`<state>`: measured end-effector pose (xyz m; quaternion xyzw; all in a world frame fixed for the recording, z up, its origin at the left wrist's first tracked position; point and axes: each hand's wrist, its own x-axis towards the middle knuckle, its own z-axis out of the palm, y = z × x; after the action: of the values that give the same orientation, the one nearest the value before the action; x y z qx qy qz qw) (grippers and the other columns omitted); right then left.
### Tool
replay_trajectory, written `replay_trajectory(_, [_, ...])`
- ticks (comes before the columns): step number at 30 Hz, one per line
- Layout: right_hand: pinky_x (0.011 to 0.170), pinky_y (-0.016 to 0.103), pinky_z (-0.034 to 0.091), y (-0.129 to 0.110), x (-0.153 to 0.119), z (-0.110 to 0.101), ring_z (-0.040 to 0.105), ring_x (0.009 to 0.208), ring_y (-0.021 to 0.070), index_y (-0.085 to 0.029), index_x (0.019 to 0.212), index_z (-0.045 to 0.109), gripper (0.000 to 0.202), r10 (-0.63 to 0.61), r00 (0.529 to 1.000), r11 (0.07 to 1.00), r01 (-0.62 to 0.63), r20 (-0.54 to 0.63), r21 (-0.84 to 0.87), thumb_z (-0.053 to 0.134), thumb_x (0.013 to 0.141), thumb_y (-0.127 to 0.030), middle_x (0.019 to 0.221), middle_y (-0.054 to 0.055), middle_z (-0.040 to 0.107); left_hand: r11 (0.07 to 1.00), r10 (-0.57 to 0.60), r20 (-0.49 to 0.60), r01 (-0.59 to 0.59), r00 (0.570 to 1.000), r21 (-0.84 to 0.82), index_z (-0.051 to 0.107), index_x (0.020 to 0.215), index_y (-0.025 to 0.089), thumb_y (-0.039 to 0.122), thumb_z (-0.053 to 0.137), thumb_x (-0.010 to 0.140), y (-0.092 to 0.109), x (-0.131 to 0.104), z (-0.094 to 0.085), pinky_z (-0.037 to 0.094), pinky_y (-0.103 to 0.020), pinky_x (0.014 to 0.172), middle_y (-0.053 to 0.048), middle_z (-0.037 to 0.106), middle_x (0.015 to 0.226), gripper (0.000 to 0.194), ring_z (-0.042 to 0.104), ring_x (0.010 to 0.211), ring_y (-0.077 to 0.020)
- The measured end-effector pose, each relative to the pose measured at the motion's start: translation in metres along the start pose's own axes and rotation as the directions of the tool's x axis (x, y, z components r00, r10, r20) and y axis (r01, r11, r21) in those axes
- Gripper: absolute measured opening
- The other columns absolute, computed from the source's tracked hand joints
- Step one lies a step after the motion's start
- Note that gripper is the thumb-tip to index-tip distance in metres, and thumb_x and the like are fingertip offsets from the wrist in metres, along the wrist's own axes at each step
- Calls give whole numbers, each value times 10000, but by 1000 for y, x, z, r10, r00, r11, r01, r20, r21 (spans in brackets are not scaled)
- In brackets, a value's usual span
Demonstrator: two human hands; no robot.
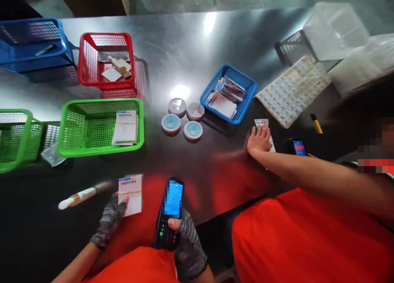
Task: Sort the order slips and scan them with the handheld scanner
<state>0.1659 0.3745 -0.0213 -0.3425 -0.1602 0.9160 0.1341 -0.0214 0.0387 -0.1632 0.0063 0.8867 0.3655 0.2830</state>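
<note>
Gripping a handheld scanner (170,213), the right hand (187,246) has its fingers closed around it. Left hand (109,223) fingers pinch a label card (131,194), seemingly above the bench (215,45).

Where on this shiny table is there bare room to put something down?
Bare steel lies between the red basket and the small blue basket, and below the four round tins. The far right is crowded with label sheets and bags.

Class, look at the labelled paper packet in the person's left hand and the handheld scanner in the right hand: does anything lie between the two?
Nothing visible does. The left hand holds the paper packet just left of the scanner gripped by the right hand, with only bare table between them. A white tube lies further left, outside that gap.
</note>
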Motion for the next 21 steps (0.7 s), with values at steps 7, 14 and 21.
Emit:
replay_trajectory(7, [542, 221, 465, -174, 115, -154, 724, 714, 155, -346, 728, 763, 230, -526, 851, 774, 481, -6, 412, 660, 535, -273, 703, -98, 725, 943, -260, 79, 271, 962, -192, 650, 1020, 221, 503, 843, 628, 9, -13, -13, 619, -305, 664, -23, 768, 908, 521, 717, 747, -229])
replay_trajectory(14, [454, 274, 418, -175, 113, -217, 696, 667, 227, -355, 572, 619, 176, -409, 773, 910, 310, -485, -274, 610, 471, -498, 521, -30, 575, 935, -353, -81, 350, 932, -49, 653, 852, 210, 583, 827, 573, 37, -16, -11, 568, -274, 570, -21, 710, 770, 498, 639, 650, -186])
replay_trajectory(21, [469, 282, 468, -177, 116, -201, 684, 645, 203, -327, 566, 660, 174, -105, 805, 940, 273, -583, 207, 600, 575, -489, 478, -51, 593, 925, -349, -135, 364, 927, 109, 675, 826, 199, 655, 800, 526, 58, -18, -11, 573, -309, 580, -56, 742, 777, 560, 662, 678, -221])
